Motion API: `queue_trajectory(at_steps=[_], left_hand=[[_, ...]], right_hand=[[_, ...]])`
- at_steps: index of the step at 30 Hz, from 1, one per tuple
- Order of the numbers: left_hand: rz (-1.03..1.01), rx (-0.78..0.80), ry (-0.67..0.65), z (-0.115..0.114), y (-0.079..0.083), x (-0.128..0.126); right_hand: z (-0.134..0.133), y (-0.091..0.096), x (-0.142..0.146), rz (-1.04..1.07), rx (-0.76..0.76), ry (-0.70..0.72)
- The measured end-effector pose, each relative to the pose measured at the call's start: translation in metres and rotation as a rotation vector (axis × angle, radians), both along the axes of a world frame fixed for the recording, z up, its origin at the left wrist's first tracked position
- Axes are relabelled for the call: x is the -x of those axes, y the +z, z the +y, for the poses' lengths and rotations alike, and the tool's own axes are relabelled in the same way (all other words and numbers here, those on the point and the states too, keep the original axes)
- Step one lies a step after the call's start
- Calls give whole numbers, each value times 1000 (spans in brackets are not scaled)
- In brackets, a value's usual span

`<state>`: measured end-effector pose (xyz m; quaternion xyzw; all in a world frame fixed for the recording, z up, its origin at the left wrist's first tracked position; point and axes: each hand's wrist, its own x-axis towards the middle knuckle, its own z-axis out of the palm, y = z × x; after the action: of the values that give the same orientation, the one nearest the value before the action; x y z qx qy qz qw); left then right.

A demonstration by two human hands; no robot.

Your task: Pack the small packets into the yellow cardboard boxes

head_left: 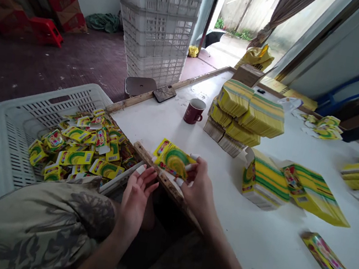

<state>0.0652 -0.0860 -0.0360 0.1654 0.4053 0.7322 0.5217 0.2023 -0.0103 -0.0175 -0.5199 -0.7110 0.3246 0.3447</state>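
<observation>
Between thumb and fingers, my right hand [199,183] grips a flat yellow-and-green printed carton [173,159] above the table's wooden edge. White coverings sit on some of its fingertips. Just left of the carton, my left hand [138,194] is palm up, fingers spread and slightly curled, with nothing in it; one fingertip has a white covering. At my left a white plastic basket [12,125] holds many small yellow cartons [75,156] in a loose heap. On the white table [224,197], bundles of flat cartons [264,181] stand to the right of my right hand.
A maroon mug [194,111] and a phone [164,94] lie toward the table's far-left edge. Stacked carton bundles [248,111] rise behind. One carton [327,260] lies at the right. Tall white crates [160,21] stand on the floor beyond, beside a stool [139,86].
</observation>
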Motion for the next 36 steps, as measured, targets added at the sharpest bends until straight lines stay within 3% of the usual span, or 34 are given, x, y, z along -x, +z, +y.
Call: queue_trajectory(at_steps=[5,7,9,14,19,22,26,29,31,33,35,36], left_hand=[[-126,-91,77,10,25,-13],[-158,-94,139,12,31,-14],[-142,-66,171,13,34,-15],[65,-60,20,10,32,-18],[60,-5,95,8,20,-14],[203,-15,22,6,17,5],[652,-147,-152,-1,32,35],[1104,-20,-409,-4,42,36],[1233,74,-533,-5,40,27],[1285,67,-541,-7,34,16],[1336,1,-476,-10,26,8],[1356,-35,-461,-12,23,5]], right_hand=[[-57,18,21,436,353,332],[-67,20,25,540,453,383],[-68,18,26,549,462,372],[-55,12,15,519,322,222],[-46,11,-7,263,63,128],[-39,16,-25,137,-141,104],[-35,25,-42,-168,-446,199],[-42,24,-38,-268,-540,378],[-50,19,-31,-156,-501,310],[-55,13,-24,80,-350,80],[-56,9,-18,382,-47,-48],[-56,8,-15,531,139,-34]])
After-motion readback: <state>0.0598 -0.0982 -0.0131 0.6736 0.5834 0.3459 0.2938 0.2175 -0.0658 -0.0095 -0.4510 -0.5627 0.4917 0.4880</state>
